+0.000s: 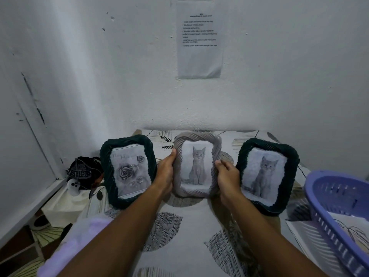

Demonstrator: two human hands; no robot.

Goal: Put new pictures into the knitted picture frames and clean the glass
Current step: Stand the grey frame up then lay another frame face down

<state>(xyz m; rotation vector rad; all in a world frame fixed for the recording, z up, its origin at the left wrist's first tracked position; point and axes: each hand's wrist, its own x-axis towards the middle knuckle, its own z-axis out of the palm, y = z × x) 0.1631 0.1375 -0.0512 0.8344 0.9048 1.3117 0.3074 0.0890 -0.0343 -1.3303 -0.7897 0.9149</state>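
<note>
Head view: the left hand (166, 172) grips the left edge of the grey knitted frame (196, 163), thumb up on the front of the braid and the rest of the fingers tucked behind where I can't see them. The right hand (227, 176) does the same on the right edge, fingers curled round the side of it. So the frame is held between both hands, upright, with its bottom edge on or just above the table (195, 226); I can't tell which. It sits in the middle of the row, and there's a grey kitten picture in it.

Just left of it stands a dark green knitted frame (127, 170) with a rose picture, leaning back a bit. The left hand is right beside its inner edge. On the right is another dark green frame (267, 174) with a kitten picture, also tilted, and the right hand is up against its left side.

The table has a cloth with leaf and hatched-circle prints. A lilac plastic basket (339, 212) is at the far right with some printed sheets (299, 232) under and in it. A pale purple cloth (79, 236) is near the left forearm. A dark bundle (83, 170) lies in the left corner. A printed instruction sheet (199, 39) is stuck to the white wall (279, 76), text too small to read
</note>
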